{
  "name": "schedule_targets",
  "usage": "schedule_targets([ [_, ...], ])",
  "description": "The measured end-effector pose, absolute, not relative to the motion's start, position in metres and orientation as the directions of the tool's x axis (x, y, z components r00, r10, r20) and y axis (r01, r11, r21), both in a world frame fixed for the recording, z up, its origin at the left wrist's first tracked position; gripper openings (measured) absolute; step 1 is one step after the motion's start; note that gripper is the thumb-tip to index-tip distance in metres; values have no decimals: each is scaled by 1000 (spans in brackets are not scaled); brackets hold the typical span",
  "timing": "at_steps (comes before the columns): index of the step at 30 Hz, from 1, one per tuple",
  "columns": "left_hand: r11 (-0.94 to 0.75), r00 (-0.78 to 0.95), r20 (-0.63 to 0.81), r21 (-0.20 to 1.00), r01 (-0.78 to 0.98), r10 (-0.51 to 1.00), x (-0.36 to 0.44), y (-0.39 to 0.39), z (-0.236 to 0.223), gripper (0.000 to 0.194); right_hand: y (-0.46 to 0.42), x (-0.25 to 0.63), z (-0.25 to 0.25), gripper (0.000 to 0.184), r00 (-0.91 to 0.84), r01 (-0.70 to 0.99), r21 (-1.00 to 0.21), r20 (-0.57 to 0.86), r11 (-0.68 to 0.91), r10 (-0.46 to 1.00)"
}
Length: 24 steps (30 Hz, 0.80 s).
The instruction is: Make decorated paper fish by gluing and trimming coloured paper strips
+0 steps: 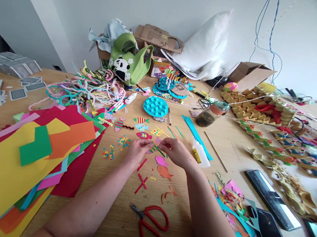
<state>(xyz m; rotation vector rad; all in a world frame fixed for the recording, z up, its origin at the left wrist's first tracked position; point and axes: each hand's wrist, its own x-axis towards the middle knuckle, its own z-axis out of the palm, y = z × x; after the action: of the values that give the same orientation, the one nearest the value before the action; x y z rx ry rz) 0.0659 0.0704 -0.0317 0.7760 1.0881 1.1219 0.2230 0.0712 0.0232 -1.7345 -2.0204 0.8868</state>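
My left hand (139,151) is closed in a pinch, its fingertips at the upper edge of a small striped paper fish (152,149); what they hold is too small to make out. Facing it, my right hand (176,152) pinches a thin green paper strip (162,153) beside that fish. Just below lie a pink paper fish (160,161) and an orange paper fish (165,172). Above are decorated fish: a red one (144,136), a yellow dotted one (156,132) and a blue dotted one (141,127). Red paper strips (142,182) are scattered nearer me.
Red-handled scissors-like cutters (153,223) lie in front. Coloured paper sheets (68,139) are piled left, pipe cleaners (85,88) behind them. A glue bottle (201,154), a wooden stick (215,151), a glass jar (212,114) and phones (273,198) are on the right. A blue egg-carton piece (155,107) stands behind.
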Motion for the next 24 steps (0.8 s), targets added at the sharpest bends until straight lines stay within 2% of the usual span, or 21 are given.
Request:
schedule_targets([
  [24, 283, 50, -281, 911, -301, 958, 67, 71, -33, 17, 70, 219, 26, 22, -187, 766, -642, -171, 35, 967],
])
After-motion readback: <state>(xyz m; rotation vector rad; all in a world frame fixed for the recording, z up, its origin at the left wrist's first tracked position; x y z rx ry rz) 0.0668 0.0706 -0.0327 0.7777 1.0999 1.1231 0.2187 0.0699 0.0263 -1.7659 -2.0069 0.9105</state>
